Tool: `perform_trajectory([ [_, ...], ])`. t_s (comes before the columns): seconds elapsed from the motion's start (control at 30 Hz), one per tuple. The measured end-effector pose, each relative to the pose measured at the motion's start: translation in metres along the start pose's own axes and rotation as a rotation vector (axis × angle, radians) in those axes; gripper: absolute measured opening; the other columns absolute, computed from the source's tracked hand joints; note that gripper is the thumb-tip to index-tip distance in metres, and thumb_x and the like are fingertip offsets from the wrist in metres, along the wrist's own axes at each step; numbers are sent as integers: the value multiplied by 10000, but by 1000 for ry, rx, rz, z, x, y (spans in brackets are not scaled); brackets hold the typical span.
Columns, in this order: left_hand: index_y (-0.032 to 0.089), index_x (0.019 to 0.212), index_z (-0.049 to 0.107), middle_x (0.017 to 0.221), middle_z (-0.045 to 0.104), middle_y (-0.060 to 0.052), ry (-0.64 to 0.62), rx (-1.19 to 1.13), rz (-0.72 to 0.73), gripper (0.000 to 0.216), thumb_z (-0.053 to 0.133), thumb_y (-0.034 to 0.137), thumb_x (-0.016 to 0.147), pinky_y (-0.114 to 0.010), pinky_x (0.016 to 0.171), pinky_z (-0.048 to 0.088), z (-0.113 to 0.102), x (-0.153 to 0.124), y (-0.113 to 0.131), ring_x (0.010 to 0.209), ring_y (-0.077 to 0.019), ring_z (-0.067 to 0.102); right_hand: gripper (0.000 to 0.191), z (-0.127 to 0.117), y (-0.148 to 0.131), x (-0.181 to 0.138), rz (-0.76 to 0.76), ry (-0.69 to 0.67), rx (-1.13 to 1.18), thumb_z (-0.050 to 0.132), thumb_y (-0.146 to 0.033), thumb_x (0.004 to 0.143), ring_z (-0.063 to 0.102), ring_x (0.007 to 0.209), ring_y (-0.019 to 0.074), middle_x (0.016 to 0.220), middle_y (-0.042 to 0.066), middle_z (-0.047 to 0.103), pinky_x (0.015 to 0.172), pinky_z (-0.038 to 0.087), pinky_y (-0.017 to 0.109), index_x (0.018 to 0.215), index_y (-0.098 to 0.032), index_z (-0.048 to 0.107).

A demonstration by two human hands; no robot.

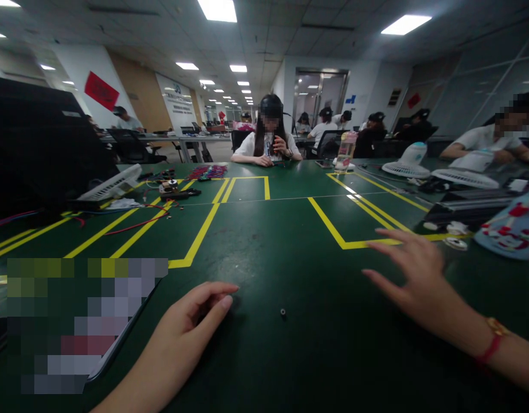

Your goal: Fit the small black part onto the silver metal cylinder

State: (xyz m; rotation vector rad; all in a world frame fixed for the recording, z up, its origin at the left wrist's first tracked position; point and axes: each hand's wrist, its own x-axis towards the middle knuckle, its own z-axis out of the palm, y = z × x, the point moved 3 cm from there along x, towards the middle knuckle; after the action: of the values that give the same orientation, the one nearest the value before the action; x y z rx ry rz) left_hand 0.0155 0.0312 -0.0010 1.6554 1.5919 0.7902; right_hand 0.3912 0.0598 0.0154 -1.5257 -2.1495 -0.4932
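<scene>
**Loose small black part on green table**

In the head view, the left hand is resting half-curled; whether it is gripping anything cannot be told. The right hand is hovering wide open, empty. The part is sitting between them, touching neither; a careless sweep might send it rolling off. The far bottle is standing upright, contents unclear.

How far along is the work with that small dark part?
Nothing looks finished. The small dark part lies loose on the green table, between the hands and untouched. Left hand rests curled on the table; whether it holds anything is hidden. Right hand is open and empty by the yellow tape. Left: the part, not yet picked up.
</scene>
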Motion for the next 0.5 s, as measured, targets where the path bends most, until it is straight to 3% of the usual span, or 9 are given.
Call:
perform_trajectory([
  [0.1,272,1082,636,1010,705,-15,2,5,-10,293,509,456,892,-342,781,494,0,0,-4,968,-254,638,433,13,-87,11,-140,-293,321,539,-532,843,304,1302,254,1413,0,369,1072,228,503,1247,-376,540],
  [0.2,276,1088,629,1033,697,-14,-1,-4,9,283,508,449,899,-345,807,483,-1,0,-7,1007,-254,627,266,18,-134,22,-223,-409,541,557,-488,852,319,1275,234,1340,-37,451,1082,182,507,1086,-389,636],
  [0.27,278,1087,625,1017,695,-9,-9,-12,26,274,504,443,904,-343,816,480,-1,0,-7,993,-245,631,176,18,-140,27,-241,-415,655,522,-380,893,396,1193,190,1196,-19,548,1071,219,463,947,-308,673],
  [0.33,279,1082,624,998,693,-6,-15,-7,34,266,500,436,907,-341,817,482,-1,0,-5,976,-239,637,191,18,-130,28,-139,-441,809,496,-333,908,483,1052,143,1049,13,594,985,342,367,905,-234,659],
  [0.4,280,1072,629,988,694,-5,-25,11,39,260,497,432,907,-343,809,488,0,0,-3,957,-239,644,258,19,-114,25,101,-531,1011,502,-404,900,531,870,112,933,39,603,798,429,278,951,-188,634],
  [0.5,283,1054,642,979,698,-7,-19,36,51,259,498,432,899,-344,784,497,1,-1,-1,935,-245,652,464,20,-93,16,459,-666,1274,485,-566,867,514,667,87,820,53,595,600,410,230,1002,-138,603],
])
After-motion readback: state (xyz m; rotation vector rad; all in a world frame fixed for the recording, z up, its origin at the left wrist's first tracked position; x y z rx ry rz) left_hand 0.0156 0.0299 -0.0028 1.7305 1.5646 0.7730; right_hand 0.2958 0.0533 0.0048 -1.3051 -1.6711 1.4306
